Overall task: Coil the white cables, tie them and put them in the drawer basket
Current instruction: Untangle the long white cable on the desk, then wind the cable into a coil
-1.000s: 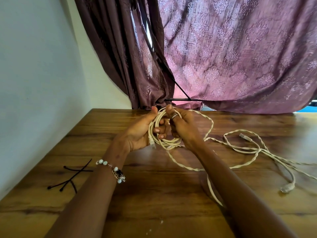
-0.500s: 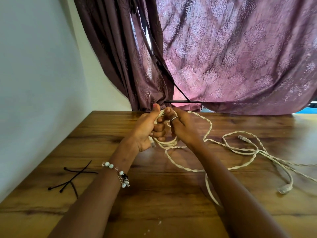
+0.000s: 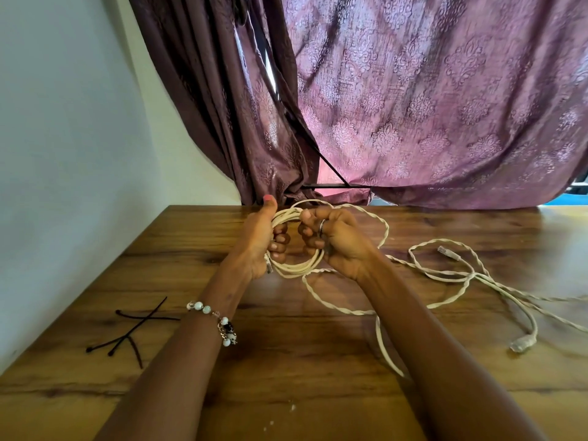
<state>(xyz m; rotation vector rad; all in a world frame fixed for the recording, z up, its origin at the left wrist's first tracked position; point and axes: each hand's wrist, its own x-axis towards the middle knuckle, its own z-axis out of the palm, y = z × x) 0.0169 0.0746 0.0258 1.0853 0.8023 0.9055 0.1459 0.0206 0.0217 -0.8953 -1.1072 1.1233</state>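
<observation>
Coil of off-white twisted cable, several round loops thick, is held upright above the table between both hands. Left hand grips the coil's left side, fingers curled through the loops, thumb raised straight with a pink nail. Right hand grips the coil's right side, fingers curled tight round the strands; a metal ring shows on one finger.

Loose cable, the same twisted cord, trails right of the coil across the table in wide slack curves. A clear plug lies well right of the coil; a pale, blurred connector lies farther right and nearer the onlooker.

Table is glossy brown woodgrain. Black ties, thin and crossed, lie left of the coil, well apart from it. A bracelet of white and dark beads circles the left wrist. Behind the coil hangs a purple damask curtain. No readable writing shows anywhere.
</observation>
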